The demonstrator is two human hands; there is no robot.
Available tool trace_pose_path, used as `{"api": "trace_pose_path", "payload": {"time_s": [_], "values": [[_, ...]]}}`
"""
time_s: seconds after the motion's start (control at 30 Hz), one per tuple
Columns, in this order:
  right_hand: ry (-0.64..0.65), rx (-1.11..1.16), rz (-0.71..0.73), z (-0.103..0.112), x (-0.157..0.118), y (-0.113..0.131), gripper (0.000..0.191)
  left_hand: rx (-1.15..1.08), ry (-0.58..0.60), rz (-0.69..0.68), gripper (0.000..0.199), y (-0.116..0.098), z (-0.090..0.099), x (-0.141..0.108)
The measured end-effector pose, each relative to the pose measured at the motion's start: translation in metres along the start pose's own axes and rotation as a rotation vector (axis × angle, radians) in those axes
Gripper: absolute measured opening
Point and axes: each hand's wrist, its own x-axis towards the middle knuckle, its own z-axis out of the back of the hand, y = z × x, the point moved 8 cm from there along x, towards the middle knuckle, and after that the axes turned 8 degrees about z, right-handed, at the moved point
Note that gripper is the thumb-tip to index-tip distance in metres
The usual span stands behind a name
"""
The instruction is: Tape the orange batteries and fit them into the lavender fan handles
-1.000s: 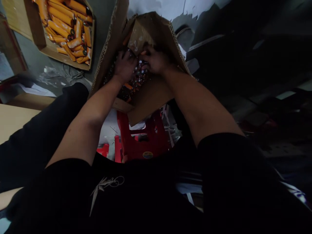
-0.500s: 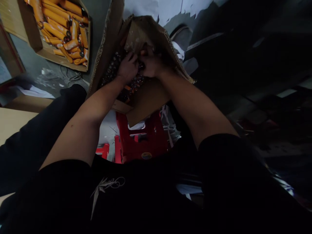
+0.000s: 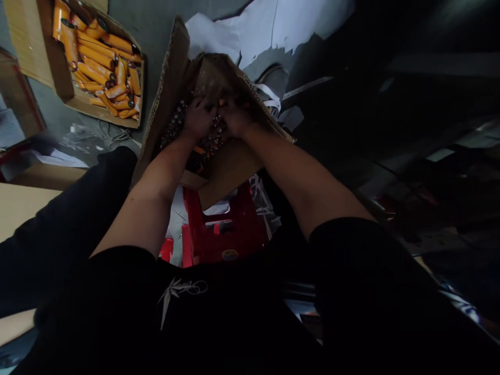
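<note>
Cannot make out fingertips of left-hand grip (image 3: pixel 198 119) or right-hand grip (image 3: pixel 236 121), lost in shadow towards far edge of carton (image 3: pixel 230 166). Cannot identify small parts (image 3: pixel 172 126). Cannot view whole cylinder box (image 3: pixel 60 78), cut off by top picture edge, or near edge of red stool (image 3: pixel 246 224), hidden behind black shirt (image 3: pixel 242 312).

A red stool (image 3: pixel 244 224) stands on grey floor (image 3: pixel 154 26), dimly lit, darkest toward the right.

Matt cardboard box (image 3: pixel 230 162), smooth plastic stool (image 3: pixel 242 234)
</note>
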Motion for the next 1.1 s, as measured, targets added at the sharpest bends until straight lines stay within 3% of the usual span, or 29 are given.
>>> {"api": "trace_pose_path", "payload": {"time_s": [0.2, 0.3, 0.43, 0.53, 0.67, 0.77, 0.9, 1.1], "values": [[0.050, -0.059, 0.073, -0.004, -0.012, 0.009, 0.080, 0.058, -0.039, -0.050, 0.075, 0.008, -0.002, -0.001], [0.104, -0.066, 0.160, 0.007, -0.004, 0.008, 0.068, 0.035, -0.050, -0.065, 0.068, 0.007, -0.001, 0.000], [0.074, -0.043, 0.207, 0.025, 0.011, 0.001, 0.051, 0.024, -0.028, -0.047, 0.064, 0.008, -0.001, 0.004], [0.063, -0.041, 0.174, 0.023, 0.012, 0.003, 0.053, 0.023, -0.017, -0.043, 0.063, 0.007, -0.001, 0.005], [0.029, -0.101, 0.016, 0.005, -0.001, 0.010, 0.063, -0.056, -0.031, -0.006, 0.057, 0.004, -0.001, 0.000], [-0.048, -0.038, -0.035, -0.004, -0.006, 0.016, 0.047, -0.119, -0.077, 0.063, 0.047, 0.004, -0.004, -0.003], [-0.075, -0.003, -0.043, -0.006, -0.005, 0.019, 0.039, -0.194, -0.129, 0.128, 0.045, 0.007, -0.005, -0.007], [-0.021, -0.099, -0.062, -0.001, -0.007, 0.023, 0.033, -0.234, -0.144, 0.017, 0.048, 0.009, 0.004, -0.018]]}}
